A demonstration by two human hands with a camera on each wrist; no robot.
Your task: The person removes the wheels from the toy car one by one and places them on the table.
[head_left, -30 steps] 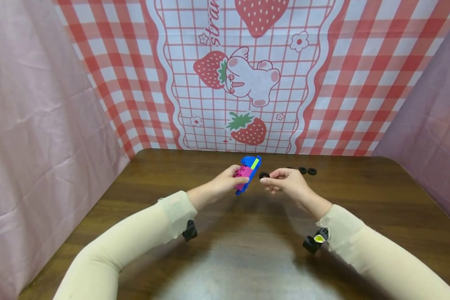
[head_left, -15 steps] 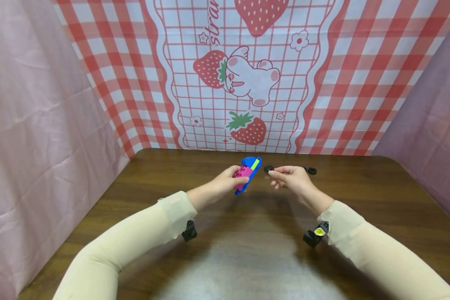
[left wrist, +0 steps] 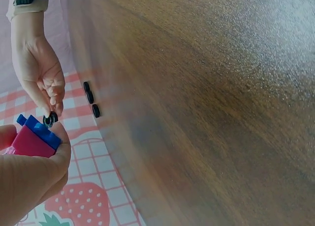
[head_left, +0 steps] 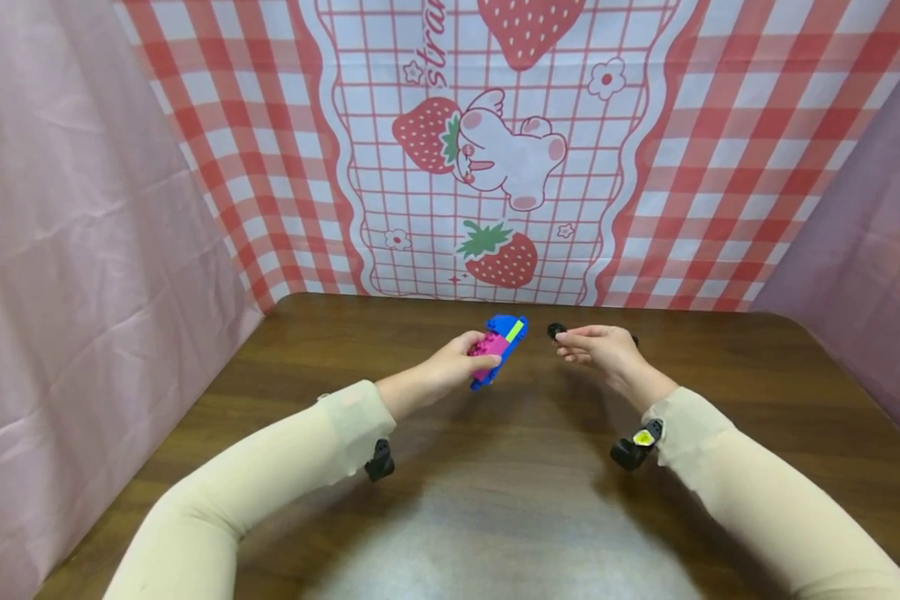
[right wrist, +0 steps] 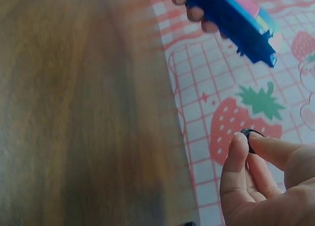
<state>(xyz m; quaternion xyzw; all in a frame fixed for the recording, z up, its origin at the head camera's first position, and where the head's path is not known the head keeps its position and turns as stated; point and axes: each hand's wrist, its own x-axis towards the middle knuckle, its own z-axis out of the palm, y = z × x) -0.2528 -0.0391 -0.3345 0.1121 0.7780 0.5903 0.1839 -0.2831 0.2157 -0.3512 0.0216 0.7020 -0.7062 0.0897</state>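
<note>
My left hand point(head_left: 483, 356) grips a small toy block build point(head_left: 501, 340) of blue, pink and yellow-green pieces, held tilted above the brown table point(head_left: 495, 500). To its right, my right hand point(head_left: 562, 337) pinches a small black wheel point(head_left: 554, 331) between thumb and fingertips, a short gap from the build. In the left wrist view the pink and blue build point(left wrist: 33, 137) sits in my palm, with the pinched wheel point(left wrist: 49, 119) just above it. The right wrist view shows the wheel point(right wrist: 251, 138) at my fingertips and the build's blue underside point(right wrist: 231, 21) farther off.
Three more black wheels point(left wrist: 90, 97) lie in a row on the table near the back edge, behind my right hand. Only one of them point(head_left: 634, 340) peeks out in the head view. Strawberry-print cloth point(head_left: 495, 150) hangs at the back, pink cloth at both sides.
My right hand has carried the pinched wheel up and to the right, away from the block build. The left hand has kept the build almost still.
</note>
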